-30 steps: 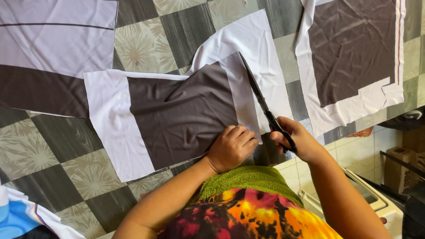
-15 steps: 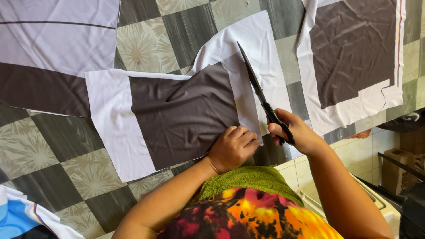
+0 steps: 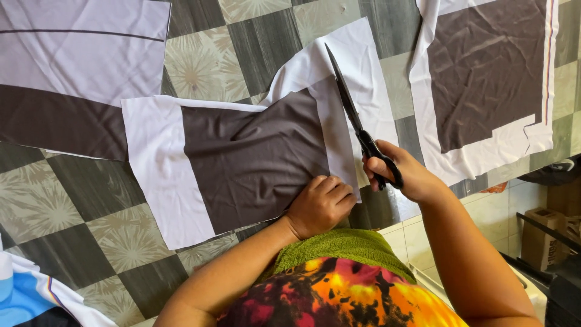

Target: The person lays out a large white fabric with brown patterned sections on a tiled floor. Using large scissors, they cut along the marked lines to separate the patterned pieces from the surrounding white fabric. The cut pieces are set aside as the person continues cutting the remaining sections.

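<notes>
You've got open tiled surface (image 3: 200, 57) above the brown-and-white fabric (image 3: 242, 157); more fabric pieces crowd the far left (image 3: 66, 72) and right (image 3: 484, 79).

The worktop (image 3: 200, 60) was covered in a checked pattern of grey squares and pale floral ones. Flat on it lay a brown and white cloth (image 3: 242, 163) in the middle, a larger cloth (image 3: 66, 79) at the upper left, another (image 3: 484, 79) at the upper right, and a blue and white piece (image 3: 24, 297) at the lower left corner.
</notes>
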